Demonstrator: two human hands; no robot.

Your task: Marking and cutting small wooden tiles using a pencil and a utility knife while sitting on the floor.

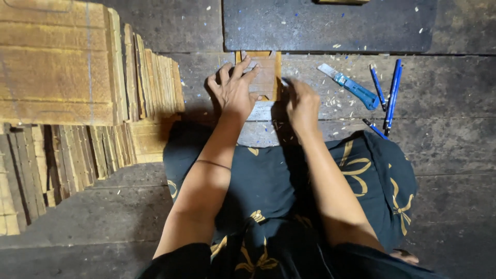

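Note:
A small flat piece of brown woven or fibrous sheet [266, 77] lies on the dark wooden floor in front of me. My left hand [233, 89] rests flat on its left part, fingers spread, pressing it down. My right hand [302, 103] is closed at the sheet's right edge; whatever it holds is hidden by the fingers. My legs, in dark cloth with a yellow pattern [289, 186], are folded below my arms.
Rows of stacked brown sheets [77, 139] fill the left side, with a larger pile [54, 62] at top left. A blue utility knife [349, 85] and several blue pens [391, 93] lie at right. A dark mat [330, 26] lies ahead, with pale shavings scattered.

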